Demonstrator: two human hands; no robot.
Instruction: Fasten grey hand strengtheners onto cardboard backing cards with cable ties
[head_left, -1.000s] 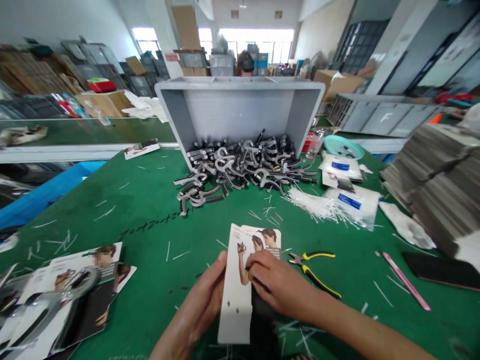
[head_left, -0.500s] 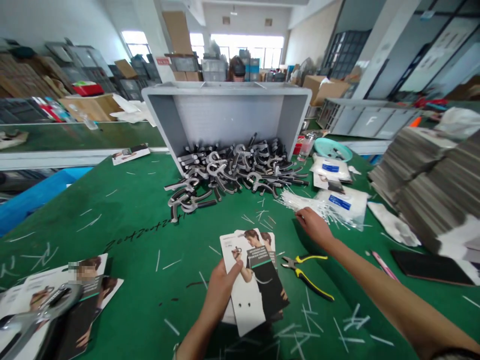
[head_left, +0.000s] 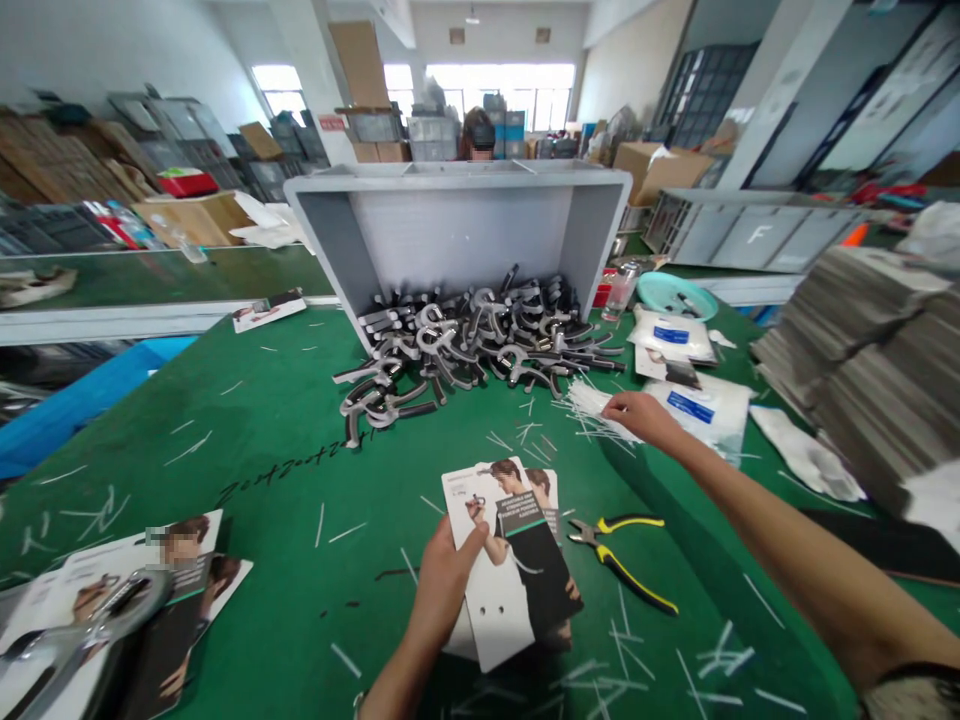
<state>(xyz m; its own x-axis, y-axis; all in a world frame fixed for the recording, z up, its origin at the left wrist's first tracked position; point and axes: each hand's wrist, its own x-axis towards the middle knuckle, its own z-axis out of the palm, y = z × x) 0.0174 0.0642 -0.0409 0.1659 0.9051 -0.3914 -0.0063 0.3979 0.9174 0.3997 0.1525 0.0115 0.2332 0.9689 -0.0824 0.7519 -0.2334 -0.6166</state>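
My left hand [head_left: 442, 575] holds a printed backing card [head_left: 499, 610] with two small holes, thumb on its front. More such cards [head_left: 546, 490] lie under it. My right hand [head_left: 645, 418] is at the heap of thin white zip ties [head_left: 589, 398], its fingertips pinched on some of them; how many is hidden. Diagonal cutting pliers [head_left: 616, 550] with yellow and black handles lie spread on the green table, right of the cards. Grey and black hand grip strengtheners [head_left: 465, 340] are piled beyond my hands.
A grey crate [head_left: 457, 220] lies on its side behind the pile. At lower left, a hand grip [head_left: 112, 620] lies on cards. Bags of zip ties [head_left: 697, 415], stacked grey cardboard [head_left: 862, 370] and a phone-like dark slab [head_left: 885, 545] are on the right. Cut tie ends [head_left: 592, 680] litter the table.
My right hand has shifted slightly right and away from me over the zip ties, and some ties have moved. My left hand keeps its hold on the card. The view has turned slightly.
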